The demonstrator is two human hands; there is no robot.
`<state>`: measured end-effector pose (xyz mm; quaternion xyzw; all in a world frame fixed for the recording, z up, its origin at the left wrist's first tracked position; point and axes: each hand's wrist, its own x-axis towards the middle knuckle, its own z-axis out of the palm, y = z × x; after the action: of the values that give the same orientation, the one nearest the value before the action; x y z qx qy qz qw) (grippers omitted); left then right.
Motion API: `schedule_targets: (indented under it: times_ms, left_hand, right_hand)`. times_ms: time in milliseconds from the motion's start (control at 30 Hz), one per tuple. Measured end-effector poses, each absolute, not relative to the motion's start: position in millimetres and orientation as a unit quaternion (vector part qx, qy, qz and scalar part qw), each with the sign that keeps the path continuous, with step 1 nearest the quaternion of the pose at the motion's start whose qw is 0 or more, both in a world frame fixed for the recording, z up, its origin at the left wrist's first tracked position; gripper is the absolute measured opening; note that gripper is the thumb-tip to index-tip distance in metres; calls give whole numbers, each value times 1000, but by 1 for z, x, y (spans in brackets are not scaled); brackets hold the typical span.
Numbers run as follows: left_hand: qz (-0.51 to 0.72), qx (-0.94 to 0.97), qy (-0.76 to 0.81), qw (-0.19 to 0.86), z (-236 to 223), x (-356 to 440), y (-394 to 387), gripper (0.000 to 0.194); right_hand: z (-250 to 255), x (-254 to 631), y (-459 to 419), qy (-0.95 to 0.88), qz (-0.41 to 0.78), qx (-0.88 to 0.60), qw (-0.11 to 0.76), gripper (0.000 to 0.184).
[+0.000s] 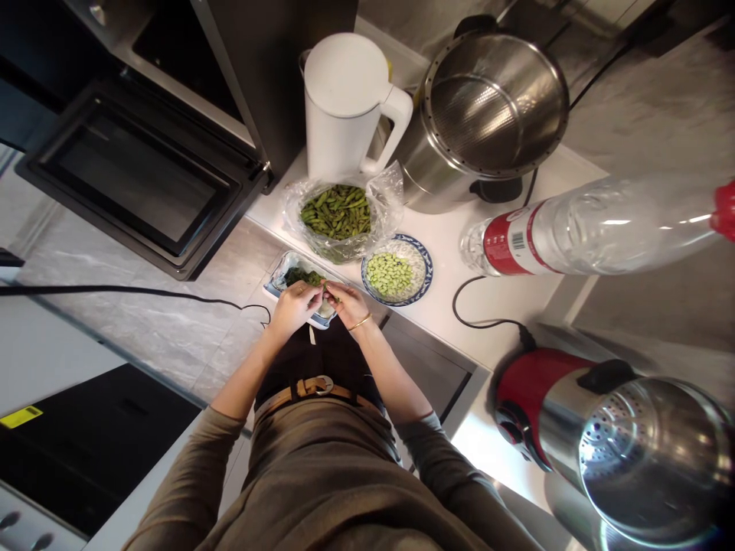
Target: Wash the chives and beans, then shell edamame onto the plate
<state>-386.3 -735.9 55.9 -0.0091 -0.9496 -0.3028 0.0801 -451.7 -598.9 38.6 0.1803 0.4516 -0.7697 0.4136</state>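
My left hand point(298, 308) and my right hand point(346, 303) meet in front of my waist, fingertips pinched together. A small green soybean pod point(327, 292), mostly covered by the fingers, is between them. Below the hands is a lined white-and-blue bin point(269, 289), with dark green empty pods point(303, 275) in it. Just beyond stands a clear plastic bag point(292, 207) filled with whole green soybean pods point(338, 213). To the right, a blue-rimmed plate point(426, 264) holds pale green shelled beans point(390, 274).
On the counter point(453, 237) stand a white jug point(344, 84), a large steel pot point(448, 172), a big plastic bottle point(602, 226) and a red-and-steel appliance point(534, 405). An oven door point(138, 176) hangs open at left. A black cord point(143, 289) crosses the left side.
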Motion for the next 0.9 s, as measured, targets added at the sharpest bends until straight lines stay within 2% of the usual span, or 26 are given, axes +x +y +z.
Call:
schedule_targets:
  times_ms: [433,900]
  left_hand:
    - [-253,39,-956,142,52,-383,-730,20]
    - [-459,283,-826,168,50,-381,-722,14]
  right_hand:
    - [32,-449,-605,492,-759,149,399,33]
    - [43,-435,-620,570,-755,53,319,22]
